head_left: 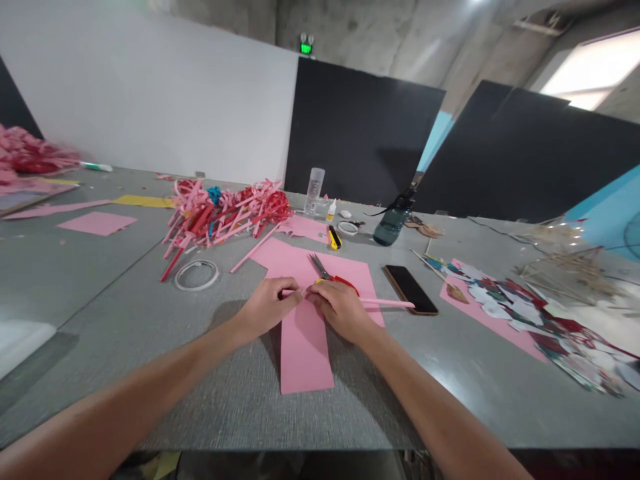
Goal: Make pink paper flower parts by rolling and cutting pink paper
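Both hands meet over pink paper at the middle of the table. My left hand pinches a thin pink paper strip near its left end. Its curled fingers hide part of that end. My right hand is closed on the same pink paper strip, which sticks out to the right toward the phone. A long pink paper sheet lies under the hands and reaches toward the front edge. Just behind the right hand, red-handled scissors rest on a larger pink sheet, blades pointing away.
A phone lies to the right, beyond it a pile of coloured paper scraps. Left are a tape roll and a heap of pink and red paper strips. Behind stand a dark bottle, a clear bottle and a yellow cutter.
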`<state>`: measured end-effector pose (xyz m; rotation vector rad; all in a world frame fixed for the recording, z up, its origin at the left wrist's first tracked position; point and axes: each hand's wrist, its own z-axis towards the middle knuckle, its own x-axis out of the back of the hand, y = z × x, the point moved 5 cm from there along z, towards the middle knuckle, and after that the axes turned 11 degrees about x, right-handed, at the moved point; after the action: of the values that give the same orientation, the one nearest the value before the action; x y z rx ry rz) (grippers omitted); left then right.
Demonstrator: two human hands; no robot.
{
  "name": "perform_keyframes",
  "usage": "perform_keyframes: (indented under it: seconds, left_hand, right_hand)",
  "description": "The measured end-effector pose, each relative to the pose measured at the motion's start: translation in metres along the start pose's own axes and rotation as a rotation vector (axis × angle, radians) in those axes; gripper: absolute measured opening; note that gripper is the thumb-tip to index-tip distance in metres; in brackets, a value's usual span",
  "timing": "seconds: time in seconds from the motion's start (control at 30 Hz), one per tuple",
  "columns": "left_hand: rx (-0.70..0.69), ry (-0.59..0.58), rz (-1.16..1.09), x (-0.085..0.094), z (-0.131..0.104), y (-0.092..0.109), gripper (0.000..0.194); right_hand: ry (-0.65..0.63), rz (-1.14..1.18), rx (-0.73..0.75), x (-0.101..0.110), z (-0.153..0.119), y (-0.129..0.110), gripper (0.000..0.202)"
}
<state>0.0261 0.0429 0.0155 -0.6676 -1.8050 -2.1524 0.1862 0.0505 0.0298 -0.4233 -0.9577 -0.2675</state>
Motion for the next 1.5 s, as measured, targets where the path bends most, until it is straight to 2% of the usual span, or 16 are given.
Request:
perform_keyframes:
  seconds: [0.2, 0.4, 0.63, 0.83, 1.5]
  left_hand:
    - [0.006, -0.048, -0.018, -0.006, 0.002, -0.009, 0.032]
    - [-0.031, -0.047, 0.018, -0.006, 0.002, -0.006, 0.025]
    - [-0.042, -0.048, 0.027, -0.007, 0.003, -0.009, 0.025]
    - [-0.054, -0.040, 0.080, -0.005, 0.000, -0.003, 0.024]
    - [-0.060, -0.032, 0.134, -0.003, -0.002, 0.002, 0.030]
  right_hand:
    - [-0.021, -0.002, 0.006, -0.002, 0.000, -0.001, 0.016]
    - [-0.021, -0.006, 0.012, -0.002, 0.000, -0.001, 0.015]
    - [-0.019, 0.012, 0.009, -0.003, -0.001, 0.001, 0.016]
    - [-0.022, 0.003, 0.017, -0.003, -0.001, 0.001, 0.017]
    - [-0.033, -0.010, 0.032, -0.004, -0.002, 0.002, 0.017]
